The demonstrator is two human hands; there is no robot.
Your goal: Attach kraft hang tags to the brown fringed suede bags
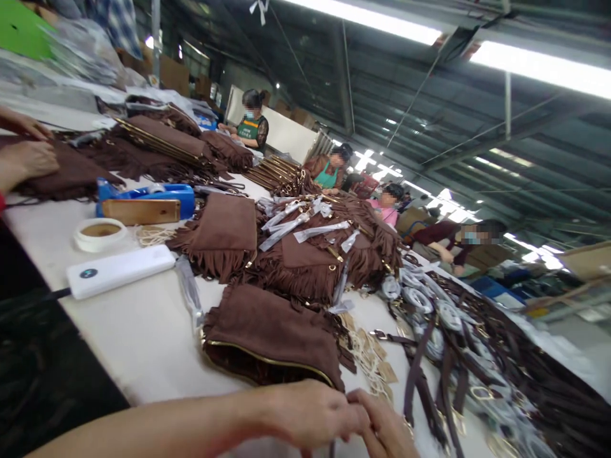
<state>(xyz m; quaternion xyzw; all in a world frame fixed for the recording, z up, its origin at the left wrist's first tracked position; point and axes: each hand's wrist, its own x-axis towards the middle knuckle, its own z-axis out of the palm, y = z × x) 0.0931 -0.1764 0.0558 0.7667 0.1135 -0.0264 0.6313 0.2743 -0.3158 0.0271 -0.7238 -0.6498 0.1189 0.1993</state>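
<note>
My left hand (312,413) reaches across the bottom of the view with its fingers curled in. It meets my right hand (384,429), whose fingers are bent against it. What the fingers grip is hidden; a thin dark strip shows just below them. Right behind the hands lies a brown fringed bag (277,324), its gold zipper open towards me. A wrapped strap (189,292) hangs off the bag's left end. To the right of the bag are string tags (370,356) in a loose heap.
Behind are piled fringed bags (305,254). Dark straps with metal clips (420,381) cover the right side. On the left lie a white power bank (121,270), a tape roll (100,234), a phone (140,211) and a blue tape dispenser (186,197). A co-worker's hands (28,156) hold a bag far left.
</note>
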